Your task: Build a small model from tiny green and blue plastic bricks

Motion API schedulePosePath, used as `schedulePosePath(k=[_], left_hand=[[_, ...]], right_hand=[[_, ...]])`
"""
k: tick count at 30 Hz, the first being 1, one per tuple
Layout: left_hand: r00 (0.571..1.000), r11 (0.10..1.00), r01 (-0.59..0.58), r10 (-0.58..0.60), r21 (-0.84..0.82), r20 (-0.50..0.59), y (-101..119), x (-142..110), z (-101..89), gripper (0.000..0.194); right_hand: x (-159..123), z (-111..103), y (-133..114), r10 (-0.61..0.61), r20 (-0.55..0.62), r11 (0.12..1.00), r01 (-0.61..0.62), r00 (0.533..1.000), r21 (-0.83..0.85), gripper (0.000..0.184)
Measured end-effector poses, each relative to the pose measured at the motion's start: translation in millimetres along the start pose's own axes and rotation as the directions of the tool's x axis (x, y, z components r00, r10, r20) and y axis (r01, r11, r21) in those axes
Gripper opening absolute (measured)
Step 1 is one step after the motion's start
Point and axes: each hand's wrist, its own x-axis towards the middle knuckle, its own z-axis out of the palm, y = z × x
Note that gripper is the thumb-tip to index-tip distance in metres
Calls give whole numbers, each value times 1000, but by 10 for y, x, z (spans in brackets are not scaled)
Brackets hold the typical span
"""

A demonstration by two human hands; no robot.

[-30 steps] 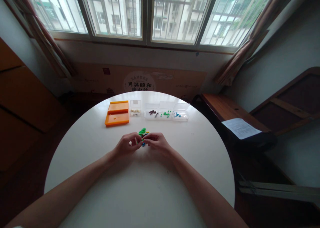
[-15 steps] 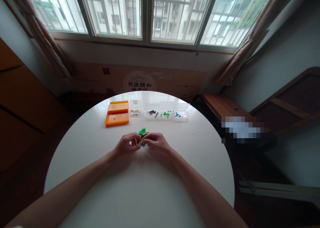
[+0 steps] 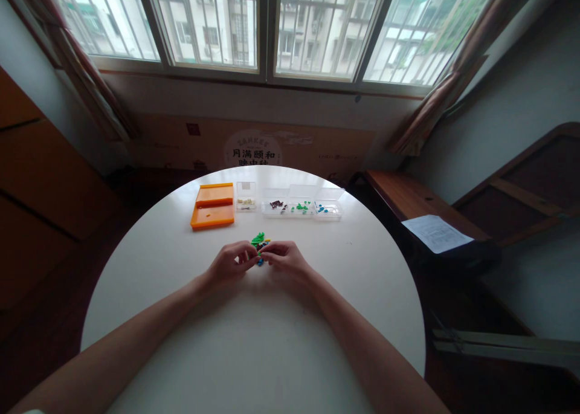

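My left hand [image 3: 233, 260] and my right hand [image 3: 283, 255] meet near the middle of the white round table [image 3: 244, 341]. Between them is a small cluster of toy building bricks [image 3: 258, 239], green at the far side, with brown, yellow and blue parts. The fingertips of both hands are closed on it, thumbs against forefingers, around a tiny green bit at the near side. The fingers hide much of the cluster, so its exact shape cannot be made out.
Beyond my hands stand an open orange case [image 3: 212, 216], a small clear box [image 3: 246, 202] with cream pieces, and a clear lidded organizer [image 3: 294, 214] holding brown, green and blue pieces. A printed sheet [image 3: 437, 234] lies on the wooden bench [image 3: 408, 190] at right.
Both hands stay in nearly the same place on the cluster, with only a slight shift of the fingers. The containers have not moved.
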Motion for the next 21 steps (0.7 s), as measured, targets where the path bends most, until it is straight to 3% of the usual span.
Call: schedulePosePath(k=[21], left_hand=[[999, 999, -35, 35, 11, -30, 22, -3, 0, 7]], right_hand=[[-1, -5, -2, -2, 11, 1000, 3, 1000, -22, 30]])
